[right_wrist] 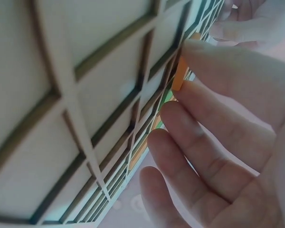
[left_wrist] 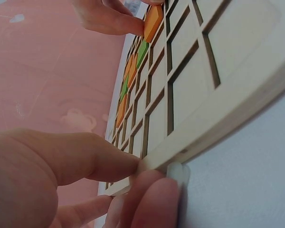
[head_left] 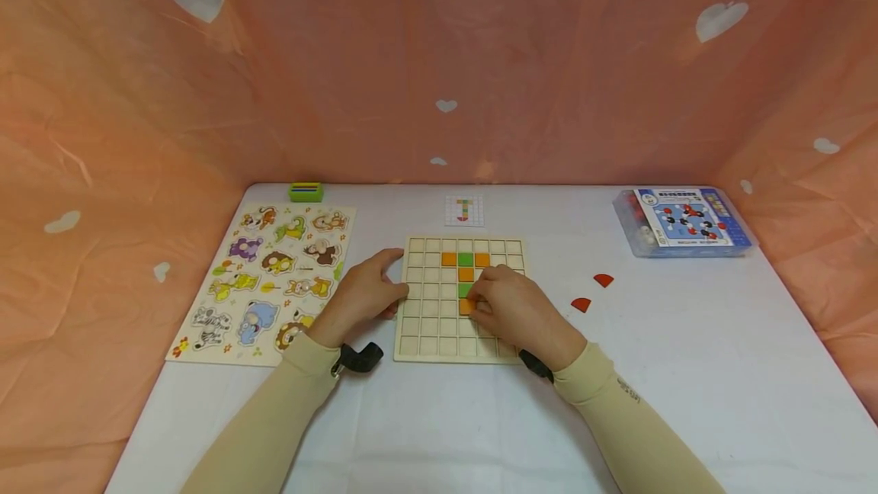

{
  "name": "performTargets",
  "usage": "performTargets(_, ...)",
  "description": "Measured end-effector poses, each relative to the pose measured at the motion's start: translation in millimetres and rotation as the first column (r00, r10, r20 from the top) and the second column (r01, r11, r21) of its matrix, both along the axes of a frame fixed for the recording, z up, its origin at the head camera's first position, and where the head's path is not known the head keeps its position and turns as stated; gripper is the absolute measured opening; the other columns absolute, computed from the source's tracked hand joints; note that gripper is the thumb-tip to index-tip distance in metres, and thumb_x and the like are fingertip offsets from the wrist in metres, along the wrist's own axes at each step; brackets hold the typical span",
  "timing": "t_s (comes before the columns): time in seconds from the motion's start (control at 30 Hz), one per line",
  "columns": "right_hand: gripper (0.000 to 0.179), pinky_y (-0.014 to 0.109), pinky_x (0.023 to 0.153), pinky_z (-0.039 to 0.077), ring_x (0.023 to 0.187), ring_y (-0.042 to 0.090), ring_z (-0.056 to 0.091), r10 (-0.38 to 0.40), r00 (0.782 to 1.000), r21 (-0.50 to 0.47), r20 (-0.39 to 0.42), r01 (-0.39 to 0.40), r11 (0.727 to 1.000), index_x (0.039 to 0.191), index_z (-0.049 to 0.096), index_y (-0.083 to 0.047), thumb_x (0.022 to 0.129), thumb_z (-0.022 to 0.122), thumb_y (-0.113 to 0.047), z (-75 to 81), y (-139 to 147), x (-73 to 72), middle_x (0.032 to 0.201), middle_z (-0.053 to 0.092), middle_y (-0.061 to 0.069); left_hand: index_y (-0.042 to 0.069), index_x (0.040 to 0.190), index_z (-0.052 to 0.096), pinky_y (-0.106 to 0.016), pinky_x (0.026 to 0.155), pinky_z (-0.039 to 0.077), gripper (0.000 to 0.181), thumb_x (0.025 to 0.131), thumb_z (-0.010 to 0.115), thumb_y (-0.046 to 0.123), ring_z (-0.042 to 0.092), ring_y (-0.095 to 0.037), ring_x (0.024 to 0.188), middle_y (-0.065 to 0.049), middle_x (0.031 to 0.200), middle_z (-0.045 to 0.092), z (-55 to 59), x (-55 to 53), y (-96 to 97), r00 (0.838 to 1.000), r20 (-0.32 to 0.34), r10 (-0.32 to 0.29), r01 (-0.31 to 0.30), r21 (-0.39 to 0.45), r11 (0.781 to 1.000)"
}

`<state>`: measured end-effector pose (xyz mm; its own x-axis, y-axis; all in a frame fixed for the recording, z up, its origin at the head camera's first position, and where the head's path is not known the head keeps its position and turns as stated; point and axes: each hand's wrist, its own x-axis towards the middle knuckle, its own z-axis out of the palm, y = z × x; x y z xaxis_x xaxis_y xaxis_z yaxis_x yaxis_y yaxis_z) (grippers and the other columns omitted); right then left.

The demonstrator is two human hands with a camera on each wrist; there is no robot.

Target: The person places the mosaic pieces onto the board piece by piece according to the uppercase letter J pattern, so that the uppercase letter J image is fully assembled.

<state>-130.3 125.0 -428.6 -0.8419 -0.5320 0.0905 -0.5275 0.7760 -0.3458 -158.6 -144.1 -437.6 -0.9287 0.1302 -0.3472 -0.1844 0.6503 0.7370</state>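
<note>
A wooden grid board (head_left: 428,322) lies on the table between the two hands. My left hand (head_left: 365,292) holds its left edge; in the left wrist view the thumb (left_wrist: 99,159) meets the rim and the fingertips sit against its side. My right hand (head_left: 517,311) pinches an orange square tile (right_wrist: 180,73) between thumb and index finger. That tile tilts up out of the grid in the left wrist view. Above it in the same column are green and orange tiles (head_left: 466,274), topped by a row of orange, green and orange. The right hand covers part of the board's right side.
A pattern card (head_left: 464,210) lies behind the board. To the left are an animal puzzle board (head_left: 274,284) and a small green box (head_left: 306,191). On the right lie two red quarter-circle pieces (head_left: 581,304) and a plastic box with a molecule picture (head_left: 686,223).
</note>
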Motion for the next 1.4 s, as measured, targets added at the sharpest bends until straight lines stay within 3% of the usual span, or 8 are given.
performTargets(1.4,0.010,0.034,0.080,0.057,0.092,0.019,0.063,0.006,1.000,0.011,-0.002,-0.006,1.000,0.098,0.084,-0.012,0.091,0.083,-0.018,2.6,0.0,-0.1,0.095,0.071,0.000,0.018,0.165,0.043,-0.028,0.060,0.055,0.073,0.099,0.072,0.018,0.068,-0.016,0.061,-0.006,0.075,0.071,-0.2,-0.2,-0.3,1.000,0.007,-0.005,0.005,0.008,1.000)
